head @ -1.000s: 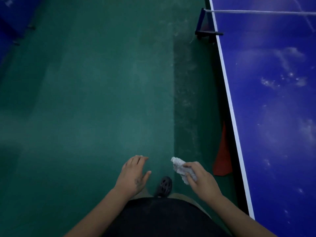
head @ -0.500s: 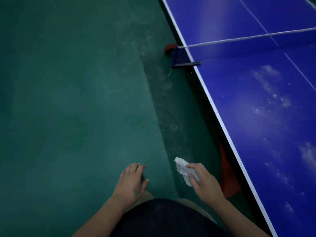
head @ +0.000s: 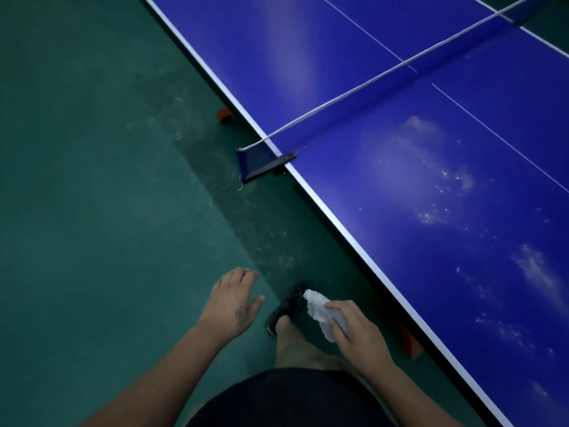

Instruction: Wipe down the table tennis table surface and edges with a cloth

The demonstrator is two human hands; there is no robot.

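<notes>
Head view: cloth [head: 320, 311] is gripped by curled fingers [head: 338, 306] of right hand [head: 361, 342], beside the counter [head: 400, 235] side edge, dusty surface lying rightward; left hand [head: 232, 303] is held relaxed, empty, farther off

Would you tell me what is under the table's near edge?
Under the table, one orange-red piece shows beyond the net clamp, another piece beside the right hand holding the cloth. The table hides the rest.

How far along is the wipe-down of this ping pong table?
Beyond the net, the far half looks clean, possibly done. In hand: the right hand grips the cloth over the floor. Left: whitish smears on the near half, plus the white edge.
</notes>
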